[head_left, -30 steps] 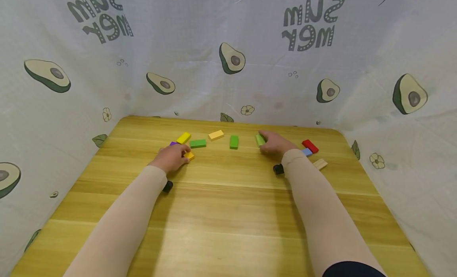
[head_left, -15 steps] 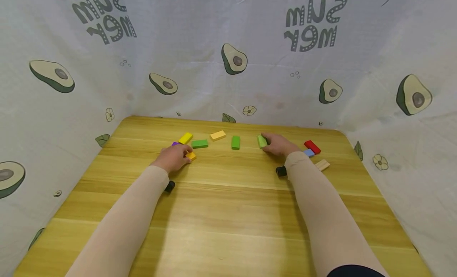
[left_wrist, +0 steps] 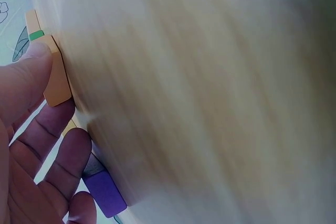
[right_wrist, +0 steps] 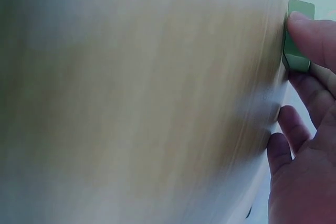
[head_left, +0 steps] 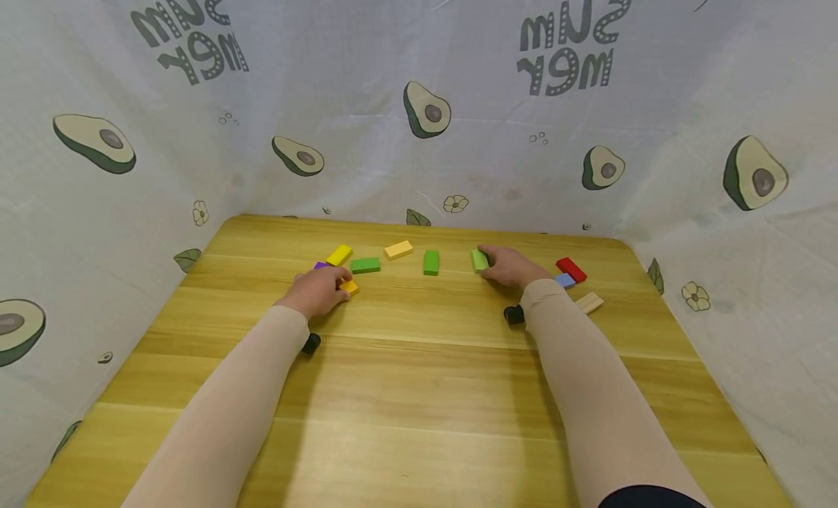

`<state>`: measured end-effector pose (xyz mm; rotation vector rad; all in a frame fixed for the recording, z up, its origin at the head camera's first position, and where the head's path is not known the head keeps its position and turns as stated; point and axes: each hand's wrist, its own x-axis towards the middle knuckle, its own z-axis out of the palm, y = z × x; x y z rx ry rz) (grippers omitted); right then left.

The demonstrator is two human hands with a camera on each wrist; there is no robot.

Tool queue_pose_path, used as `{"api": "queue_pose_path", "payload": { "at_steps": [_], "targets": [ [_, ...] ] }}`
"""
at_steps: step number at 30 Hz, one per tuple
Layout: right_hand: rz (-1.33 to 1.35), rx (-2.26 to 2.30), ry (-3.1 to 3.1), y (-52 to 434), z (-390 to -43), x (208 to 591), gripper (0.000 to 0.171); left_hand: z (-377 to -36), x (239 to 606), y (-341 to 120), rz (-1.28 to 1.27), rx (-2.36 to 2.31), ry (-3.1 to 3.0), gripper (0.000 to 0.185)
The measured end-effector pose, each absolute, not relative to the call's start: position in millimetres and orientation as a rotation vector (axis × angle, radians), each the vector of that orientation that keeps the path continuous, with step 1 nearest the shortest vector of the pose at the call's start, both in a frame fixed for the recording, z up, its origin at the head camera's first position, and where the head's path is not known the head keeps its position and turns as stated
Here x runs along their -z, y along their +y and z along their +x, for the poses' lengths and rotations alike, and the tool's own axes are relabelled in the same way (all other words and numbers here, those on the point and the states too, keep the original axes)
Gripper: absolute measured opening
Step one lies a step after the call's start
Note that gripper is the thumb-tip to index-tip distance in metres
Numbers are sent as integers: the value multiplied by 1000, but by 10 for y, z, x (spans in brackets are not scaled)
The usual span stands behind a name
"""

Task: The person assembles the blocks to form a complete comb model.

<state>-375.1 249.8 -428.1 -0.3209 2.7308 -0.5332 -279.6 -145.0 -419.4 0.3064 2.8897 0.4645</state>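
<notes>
My left hand (head_left: 335,282) rests on the wooden table (head_left: 419,391) and pinches a small orange block (head_left: 349,287) between thumb and fingers. The left wrist view shows the thumb on that orange block (left_wrist: 55,74), with a purple block (left_wrist: 105,195) by the lower fingers. My right hand (head_left: 489,265) grips a light green block (head_left: 479,260) lying on the table. In the right wrist view the thumb lies on the green block (right_wrist: 297,45) and the fingers curl below it.
Between the hands lie a yellow block (head_left: 339,255), a green block (head_left: 364,265), a pale orange block (head_left: 398,249) and another green block (head_left: 431,262). Right of my right hand are red (head_left: 571,269), blue (head_left: 564,280) and plain wood (head_left: 588,303) blocks. Avocado-print cloth walls surround the table.
</notes>
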Motion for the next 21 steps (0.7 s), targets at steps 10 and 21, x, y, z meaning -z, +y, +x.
{"api": "queue_pose_path", "payload": {
  "at_steps": [10,21],
  "targets": [
    [-313,524,2731,2490,-3760,4289,72,-2778,4181,-1449,288,-469,2892,34],
    [-328,543,2724,2512,-3786,4309,72,-2797,4210,-1450,302,-472,2899,34]
  ]
}}
